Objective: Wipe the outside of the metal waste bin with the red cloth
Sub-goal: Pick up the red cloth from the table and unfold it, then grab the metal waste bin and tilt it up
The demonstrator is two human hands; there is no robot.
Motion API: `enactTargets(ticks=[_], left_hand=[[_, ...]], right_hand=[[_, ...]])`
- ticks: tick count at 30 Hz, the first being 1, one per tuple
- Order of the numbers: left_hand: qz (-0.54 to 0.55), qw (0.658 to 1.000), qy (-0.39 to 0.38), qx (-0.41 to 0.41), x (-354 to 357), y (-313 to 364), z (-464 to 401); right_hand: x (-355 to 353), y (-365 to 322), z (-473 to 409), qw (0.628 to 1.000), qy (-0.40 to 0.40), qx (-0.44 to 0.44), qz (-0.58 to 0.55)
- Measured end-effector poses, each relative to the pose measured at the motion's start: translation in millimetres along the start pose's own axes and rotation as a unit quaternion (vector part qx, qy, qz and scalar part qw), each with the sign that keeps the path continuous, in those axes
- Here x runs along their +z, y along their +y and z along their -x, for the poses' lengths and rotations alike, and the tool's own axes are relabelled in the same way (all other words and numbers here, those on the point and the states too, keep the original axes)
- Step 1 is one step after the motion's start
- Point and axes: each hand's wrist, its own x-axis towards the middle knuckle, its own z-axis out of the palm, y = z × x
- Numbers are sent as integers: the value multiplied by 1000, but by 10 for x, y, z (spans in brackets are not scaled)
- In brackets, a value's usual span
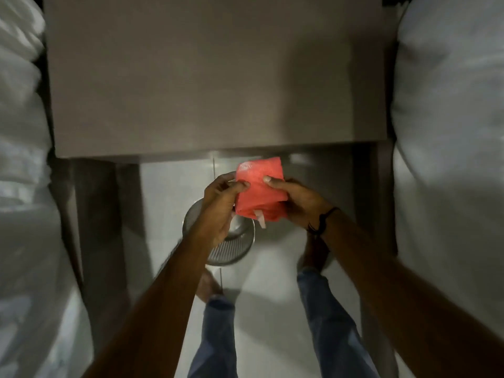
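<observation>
Both hands — left hand [218, 205], right hand [297, 203] — pinch soft, limp folded red cloth [260, 192] by side edges above light round metal mesh waste bin [229, 252]

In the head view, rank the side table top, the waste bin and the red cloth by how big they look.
1. Side table top, by far the largest.
2. Metal waste bin and red cloth: too close to rank; the bin is partly hidden by the left hand, and the cloth is nearer the camera.
</observation>
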Motion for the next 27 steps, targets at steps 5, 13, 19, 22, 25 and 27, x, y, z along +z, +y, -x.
enactTargets(ticks=[5, 13, 19, 22, 25, 27], left_hand=[[-279, 956, 68, 58, -112, -912, -98], [-619, 771, -30, 148, -236, -1980, -134], [-529, 841, 11, 114, -238, -1543, -80], [-369, 923, 65, 82, -423, -1155, 28], [-183, 977, 105, -24, -655, -956, 103], [-105, 988, 96, -63, -766, -922, 106]], right_hand=[[-580, 603, 47, 986, 162, 31, -22], [-1032, 1246, 100, 974, 219, 42, -31], [-885, 1254, 194, 962, 261, 13, 85], [-706, 1228, 208, 966, 253, -3, 47], [-379, 1251, 178, 970, 237, -40, 25], [-138, 1293, 136, 967, 236, -83, 51]])
